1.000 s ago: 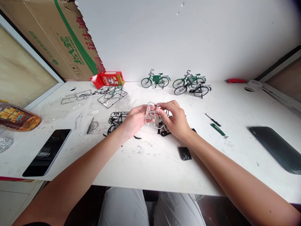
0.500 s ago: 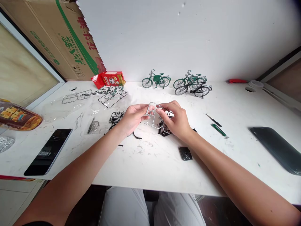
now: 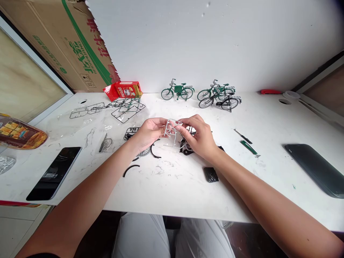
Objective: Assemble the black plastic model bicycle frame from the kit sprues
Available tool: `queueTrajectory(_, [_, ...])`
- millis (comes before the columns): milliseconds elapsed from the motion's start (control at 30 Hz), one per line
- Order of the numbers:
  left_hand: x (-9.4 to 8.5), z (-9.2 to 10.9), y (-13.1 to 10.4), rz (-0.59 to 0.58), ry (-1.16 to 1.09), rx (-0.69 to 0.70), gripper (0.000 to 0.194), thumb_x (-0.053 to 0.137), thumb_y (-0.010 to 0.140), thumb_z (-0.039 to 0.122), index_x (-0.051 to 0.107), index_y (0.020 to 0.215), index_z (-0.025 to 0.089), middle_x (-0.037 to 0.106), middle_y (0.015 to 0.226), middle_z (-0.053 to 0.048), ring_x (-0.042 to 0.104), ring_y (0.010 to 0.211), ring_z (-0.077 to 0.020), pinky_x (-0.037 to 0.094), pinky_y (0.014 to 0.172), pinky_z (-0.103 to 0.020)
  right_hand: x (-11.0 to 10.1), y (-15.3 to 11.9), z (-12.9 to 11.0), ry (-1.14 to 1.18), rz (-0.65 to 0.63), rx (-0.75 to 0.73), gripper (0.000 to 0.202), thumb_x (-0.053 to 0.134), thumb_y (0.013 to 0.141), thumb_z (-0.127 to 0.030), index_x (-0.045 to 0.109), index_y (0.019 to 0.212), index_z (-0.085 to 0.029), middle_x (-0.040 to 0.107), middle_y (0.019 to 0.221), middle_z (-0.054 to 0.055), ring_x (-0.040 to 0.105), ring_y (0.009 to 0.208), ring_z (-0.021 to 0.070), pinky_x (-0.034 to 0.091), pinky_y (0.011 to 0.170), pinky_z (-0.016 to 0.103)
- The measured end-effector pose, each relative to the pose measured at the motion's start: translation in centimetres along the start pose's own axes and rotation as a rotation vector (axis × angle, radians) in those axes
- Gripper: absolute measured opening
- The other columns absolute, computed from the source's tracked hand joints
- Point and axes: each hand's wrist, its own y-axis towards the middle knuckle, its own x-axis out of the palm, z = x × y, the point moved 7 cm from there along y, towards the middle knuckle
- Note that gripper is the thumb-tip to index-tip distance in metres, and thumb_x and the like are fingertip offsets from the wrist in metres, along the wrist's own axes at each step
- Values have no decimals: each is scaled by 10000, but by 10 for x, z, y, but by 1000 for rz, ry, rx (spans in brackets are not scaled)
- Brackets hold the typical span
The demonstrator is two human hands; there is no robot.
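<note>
Held above the white table is a silver parts frame (image 3: 173, 146), a thin rectangular sprue. My left hand (image 3: 152, 132) grips its left side between thumb and fingers. The thumb and fingers of my right hand (image 3: 198, 134) pinch its upper right part. Black parts (image 3: 186, 149) lie partly hidden beneath my right hand. Under my left wrist a spoked wheel (image 3: 144, 152) and a black sprue (image 3: 131, 132) show in part. Curved black strips (image 3: 131, 170) rest on the table nearby.
Model bicycles (image 3: 177, 91) stand at the back beside a red box (image 3: 128, 89) and empty sprues (image 3: 128, 110). A phone (image 3: 54, 173) lies left; a screwdriver (image 3: 243, 136), green piece (image 3: 248, 147) and dark case (image 3: 315, 168) lie right. A black packet (image 3: 211, 174) is near my right forearm.
The silver frame has tilted and shifted slightly left in my fingers. My left forearm has moved a little, showing more of the wheel and a curved black strip.
</note>
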Motion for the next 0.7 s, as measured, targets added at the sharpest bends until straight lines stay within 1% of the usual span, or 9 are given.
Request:
queueTrajectory(100, [2,1,-1,21,7,4,312,959,790,378,818,987,182,790,1025,-76,737,903,-174,549,763,-281,0,0,1,11,4,20,285,636,1066,-486,763,1161,-250,764,908,71,652,963,268,557,815,426])
queueTrajectory(233, [4,0,-1,44,11,-6,329,932,819,423,798,998,182,784,1014,-62,747,860,-160,542,746,-271,-1,0,2,17,26,30,260,666,1052,-467,773,1136,-245,762,885,65,658,948,266,562,801,423])
queueTrajectory(400, [1,0,-1,92,7,-18,344,938,802,425,766,928,154,774,962,-61,735,864,-165,542,774,-284,-1,0,1,13,43,16,230,701,1034,-431,787,1118,-235,766,870,61,669,924,261,559,788,422])
queueTrajectory(633, [-1,2,0,95,-19,2,336,953,780,389,728,853,151,760,884,-43,707,828,-146,545,793,-284,-2,0,-4,-26,57,-41,235,692,1040,-428,792,1141,-241,764,867,63,669,918,263,557,764,421])
queueTrajectory(700, [0,2,0,88,-29,7,332,956,776,384,725,847,156,760,876,-40,700,810,-143,550,787,-287,-1,-1,-4,-24,47,-35,239,688,1042,-434,790,1144,-243,762,871,63,671,915,261,561,763,418])
